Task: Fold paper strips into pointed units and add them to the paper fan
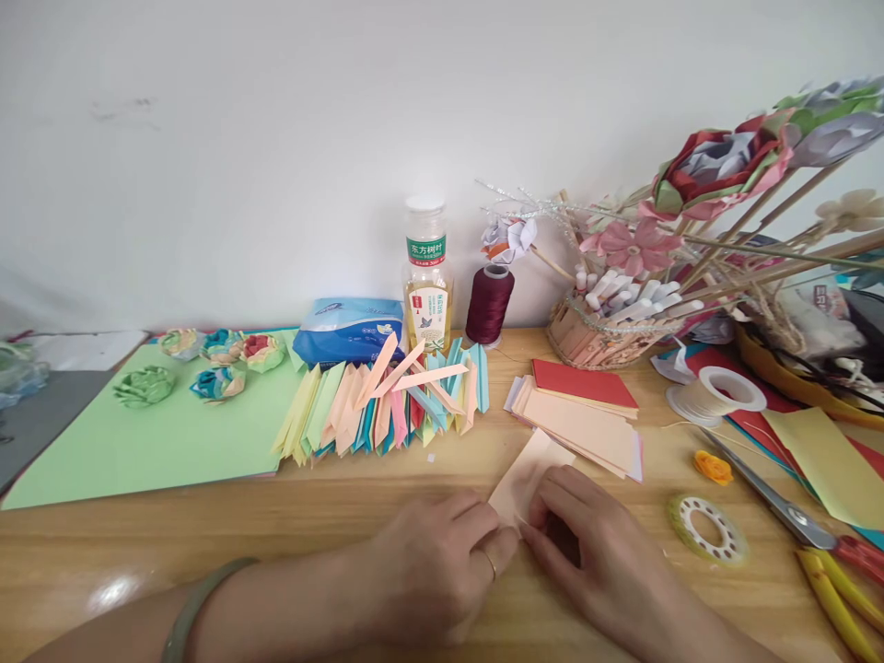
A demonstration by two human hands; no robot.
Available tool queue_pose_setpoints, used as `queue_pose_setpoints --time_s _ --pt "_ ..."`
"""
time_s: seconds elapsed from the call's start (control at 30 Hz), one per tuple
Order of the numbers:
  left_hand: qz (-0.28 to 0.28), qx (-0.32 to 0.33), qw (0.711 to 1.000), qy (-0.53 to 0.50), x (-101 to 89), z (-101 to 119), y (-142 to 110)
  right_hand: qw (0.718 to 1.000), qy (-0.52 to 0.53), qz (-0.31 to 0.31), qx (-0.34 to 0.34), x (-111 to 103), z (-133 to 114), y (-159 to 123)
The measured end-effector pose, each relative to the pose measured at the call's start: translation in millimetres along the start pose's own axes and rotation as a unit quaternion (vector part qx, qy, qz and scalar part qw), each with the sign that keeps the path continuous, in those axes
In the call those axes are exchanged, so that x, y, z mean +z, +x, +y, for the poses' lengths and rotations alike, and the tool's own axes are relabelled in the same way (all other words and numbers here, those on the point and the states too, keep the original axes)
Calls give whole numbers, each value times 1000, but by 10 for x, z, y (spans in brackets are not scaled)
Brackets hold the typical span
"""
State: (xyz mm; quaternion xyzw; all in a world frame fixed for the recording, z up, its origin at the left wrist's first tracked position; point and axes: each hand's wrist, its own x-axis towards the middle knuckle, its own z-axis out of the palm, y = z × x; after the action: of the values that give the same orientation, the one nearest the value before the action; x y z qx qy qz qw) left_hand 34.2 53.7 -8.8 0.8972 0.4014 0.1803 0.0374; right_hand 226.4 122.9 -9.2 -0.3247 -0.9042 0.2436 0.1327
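Note:
Near the table's front, a pale peach paper strip (pixel 526 468) lies slanted between my hands, its far end pointing up and right. My left hand (pixel 438 562), with a ring on one finger, has its fingers closed on the strip's near left edge. Thumb and fingers of my right hand (pixel 587 543) pinch the strip's right side. The strip's near end is hidden by my fingers. Just beyond it lies a stack of peach paper strips (pixel 573 419) with a red card (pixel 586 382) on top. Folded paper pieces (pixel 387 405) in many colours are lined up to the left.
Green paper (pixel 186 437) at left bears several paper flowers (pixel 144 385). A tissue pack (pixel 349 330), drink bottle (pixel 426 276) and purple thread spool (pixel 489 306) stand behind. At right are a basket of markers (pixel 600 331), white spool (pixel 716 394), tape roll (pixel 705 529) and scissors (pixel 794 520).

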Motion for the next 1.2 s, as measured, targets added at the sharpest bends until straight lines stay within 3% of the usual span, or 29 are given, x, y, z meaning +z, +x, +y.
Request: queue_pose_setpoints --time_s 0.37,0.97,1.1,1.2 --pt "6 31 998 56 3 1 18 1000 25 -9 6 -6 -1 -2" --pt "2 8 998 63 34 28 19 998 38 -37 20 -18 35 -5" --pt "16 -9 999 50 87 13 -2 996 59 -57 -21 -110 106 3" --pt "22 23 997 73 93 -53 7 990 7 -76 -120 -213 142 -14"
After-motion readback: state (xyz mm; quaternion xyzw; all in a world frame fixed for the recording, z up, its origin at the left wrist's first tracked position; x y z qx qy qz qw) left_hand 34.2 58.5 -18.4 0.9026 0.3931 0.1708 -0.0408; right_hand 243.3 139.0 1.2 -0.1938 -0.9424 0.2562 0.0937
